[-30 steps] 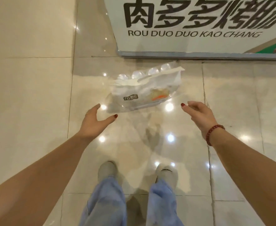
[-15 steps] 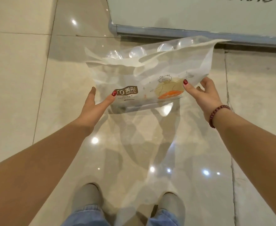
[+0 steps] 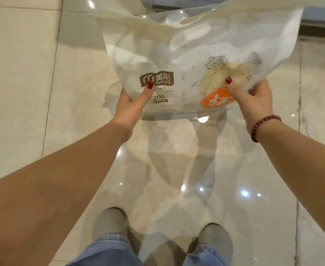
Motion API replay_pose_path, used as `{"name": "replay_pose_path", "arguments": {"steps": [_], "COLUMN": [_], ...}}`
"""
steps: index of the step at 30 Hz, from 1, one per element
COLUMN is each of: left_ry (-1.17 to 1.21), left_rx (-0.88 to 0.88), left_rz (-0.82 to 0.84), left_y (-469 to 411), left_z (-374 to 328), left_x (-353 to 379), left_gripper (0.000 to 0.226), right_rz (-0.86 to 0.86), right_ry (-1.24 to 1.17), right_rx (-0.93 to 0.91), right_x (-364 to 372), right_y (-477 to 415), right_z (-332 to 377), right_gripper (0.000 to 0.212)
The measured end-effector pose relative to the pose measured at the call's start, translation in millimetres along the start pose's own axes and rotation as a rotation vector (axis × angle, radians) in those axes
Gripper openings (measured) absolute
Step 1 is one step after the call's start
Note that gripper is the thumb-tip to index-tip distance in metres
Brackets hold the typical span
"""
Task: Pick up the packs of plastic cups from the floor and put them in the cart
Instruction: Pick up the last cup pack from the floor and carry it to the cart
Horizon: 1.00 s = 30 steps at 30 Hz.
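Lifted higher and nearer than half a second ago: crinkly translucent pack of plastic cups, up off the glossy tiled floor. Pinched at its lower corners, thumbs on top, in the grip of left hand and right hand; round-beaded bracelet at right wrist.

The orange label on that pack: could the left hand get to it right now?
Probably not without letting go: the left hand grips the pack of cups at its opposite lower corner, and the right hand has its thumb across the orange label.
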State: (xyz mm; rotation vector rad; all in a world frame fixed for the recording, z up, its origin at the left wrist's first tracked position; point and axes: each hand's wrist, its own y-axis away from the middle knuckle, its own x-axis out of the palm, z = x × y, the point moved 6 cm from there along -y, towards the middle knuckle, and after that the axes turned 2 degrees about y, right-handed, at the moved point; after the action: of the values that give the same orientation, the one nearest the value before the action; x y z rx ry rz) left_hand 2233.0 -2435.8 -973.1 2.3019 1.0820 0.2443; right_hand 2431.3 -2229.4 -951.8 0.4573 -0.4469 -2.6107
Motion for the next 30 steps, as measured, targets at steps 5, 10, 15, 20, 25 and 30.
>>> {"name": "replay_pose_path", "arguments": {"steps": [5,10,15,20,25,30], "left_ry": [0.023,0.005,0.021,0.045,0.057,0.185], "left_rx": [-0.067,-0.062,0.005,-0.002,-0.070,-0.063], "left_rz": [-0.130,-0.136,-0.160,-0.338,-0.495,-0.568], "left_y": [37.1,92.7,162.2,253.7,341.0,418.1], "left_z": [-8.4,-31.3,-87.9,-148.5,-209.2,-288.4], "left_x": [-28.1,-58.1,-95.9,-144.5,-191.2,-239.0], "left_gripper": [0.047,0.046,0.059,0.058,0.059,0.031], "right_rz": [0.010,0.042,0.100,0.140,0.257,0.334], "right_ry": [0.032,0.034,0.063,0.186,0.243,0.213], "right_rx": [0.006,0.050,0.057,-0.065,-0.071,-0.081], "right_x": [7.9,14.6,20.4,20.6,32.5,47.2], "right_y": [26.0,63.1,111.8,177.2,241.0,301.8], "right_z": [18.8,58.9,128.9,216.6,305.0,405.3], "right_gripper": [0.043,0.035,0.033,0.026,0.026,0.029]}}
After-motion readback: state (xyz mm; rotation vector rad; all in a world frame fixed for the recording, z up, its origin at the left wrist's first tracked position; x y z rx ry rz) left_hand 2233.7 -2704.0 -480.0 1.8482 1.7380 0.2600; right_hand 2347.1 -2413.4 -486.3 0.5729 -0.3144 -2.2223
